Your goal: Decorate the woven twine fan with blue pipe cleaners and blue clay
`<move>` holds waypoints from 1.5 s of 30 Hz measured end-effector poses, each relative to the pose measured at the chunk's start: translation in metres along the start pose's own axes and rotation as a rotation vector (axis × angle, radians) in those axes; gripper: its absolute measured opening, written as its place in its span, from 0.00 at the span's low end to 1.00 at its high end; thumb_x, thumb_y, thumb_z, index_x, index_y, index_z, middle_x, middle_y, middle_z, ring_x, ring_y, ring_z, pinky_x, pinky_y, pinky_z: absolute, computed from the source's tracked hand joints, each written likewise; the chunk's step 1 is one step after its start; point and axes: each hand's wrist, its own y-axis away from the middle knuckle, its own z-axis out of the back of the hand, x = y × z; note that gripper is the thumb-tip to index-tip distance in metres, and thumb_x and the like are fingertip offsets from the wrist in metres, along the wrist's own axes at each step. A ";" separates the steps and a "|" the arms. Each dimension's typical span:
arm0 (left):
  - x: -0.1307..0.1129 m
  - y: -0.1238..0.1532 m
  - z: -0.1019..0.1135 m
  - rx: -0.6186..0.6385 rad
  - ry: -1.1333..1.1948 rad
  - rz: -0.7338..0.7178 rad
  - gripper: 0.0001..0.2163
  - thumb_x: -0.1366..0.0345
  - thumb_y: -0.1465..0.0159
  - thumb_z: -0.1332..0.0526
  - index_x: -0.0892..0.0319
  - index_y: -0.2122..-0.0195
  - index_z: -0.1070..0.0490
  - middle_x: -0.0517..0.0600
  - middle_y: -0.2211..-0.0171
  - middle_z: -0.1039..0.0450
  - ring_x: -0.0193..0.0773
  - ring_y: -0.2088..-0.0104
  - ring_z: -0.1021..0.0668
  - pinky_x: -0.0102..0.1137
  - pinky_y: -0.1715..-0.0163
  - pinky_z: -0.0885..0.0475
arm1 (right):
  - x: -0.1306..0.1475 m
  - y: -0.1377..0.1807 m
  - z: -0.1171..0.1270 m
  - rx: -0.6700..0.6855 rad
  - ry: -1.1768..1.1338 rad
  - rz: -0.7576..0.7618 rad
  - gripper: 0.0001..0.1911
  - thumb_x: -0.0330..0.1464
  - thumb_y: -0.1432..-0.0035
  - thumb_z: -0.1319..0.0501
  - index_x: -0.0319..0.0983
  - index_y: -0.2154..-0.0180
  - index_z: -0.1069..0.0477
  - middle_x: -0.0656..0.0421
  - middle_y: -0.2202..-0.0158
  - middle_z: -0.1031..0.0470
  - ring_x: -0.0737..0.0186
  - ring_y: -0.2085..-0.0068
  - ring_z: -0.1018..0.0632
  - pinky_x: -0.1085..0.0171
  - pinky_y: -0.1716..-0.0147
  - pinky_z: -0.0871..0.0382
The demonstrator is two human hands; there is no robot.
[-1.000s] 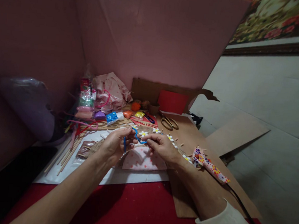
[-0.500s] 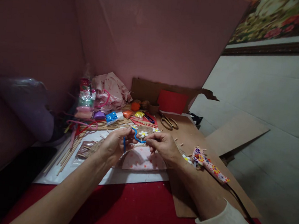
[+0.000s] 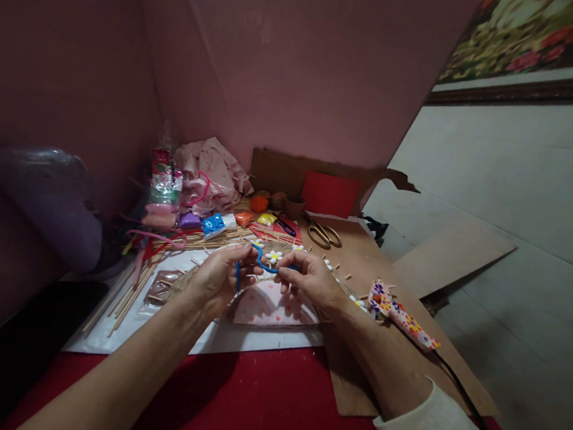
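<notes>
A thin blue pipe cleaner (image 3: 263, 265) is bent in a curve between both my hands. My left hand (image 3: 219, 279) pinches one end, with a short length hanging down below the fingers. My right hand (image 3: 309, 281) pinches the other end with thumb and forefinger. Both hands hover just above a pink spotted fan-shaped piece (image 3: 274, 307) that lies on a white sheet (image 3: 171, 329). Small white flowers (image 3: 273, 257) sit just beyond my fingers.
Thin wooden sticks (image 3: 140, 282) lie at the left with pink pipe cleaners. Coloured clay packets (image 3: 214, 224), pink cloth (image 3: 210, 171) and gold scissors (image 3: 323, 234) are at the back. A flower-patterned glue gun (image 3: 398, 316) with a black cord rests on brown cardboard (image 3: 386, 277) at the right.
My right hand has shifted slightly left and nearer, bending the blue pipe cleaner into a tighter curve. My left hand has stayed almost still.
</notes>
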 end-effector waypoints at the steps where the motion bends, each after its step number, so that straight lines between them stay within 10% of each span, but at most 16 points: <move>1: 0.000 0.000 0.000 0.003 -0.003 -0.003 0.07 0.73 0.39 0.45 0.65 0.73 0.30 0.48 0.78 0.29 0.30 0.81 0.25 0.24 0.81 0.31 | 0.001 0.001 0.000 0.014 -0.015 -0.009 0.09 0.34 0.53 0.36 0.36 0.70 0.32 0.61 0.77 0.27 0.70 0.80 0.28 0.72 0.85 0.36; 45: 0.001 0.002 0.000 -0.021 -0.015 -0.052 0.03 0.73 0.42 0.42 0.65 0.71 0.29 0.49 0.75 0.29 0.28 0.80 0.28 0.23 0.81 0.32 | 0.005 0.000 0.000 -0.142 -0.244 0.094 0.13 0.33 0.57 0.32 0.36 0.68 0.30 0.61 0.76 0.27 0.69 0.75 0.25 0.71 0.81 0.30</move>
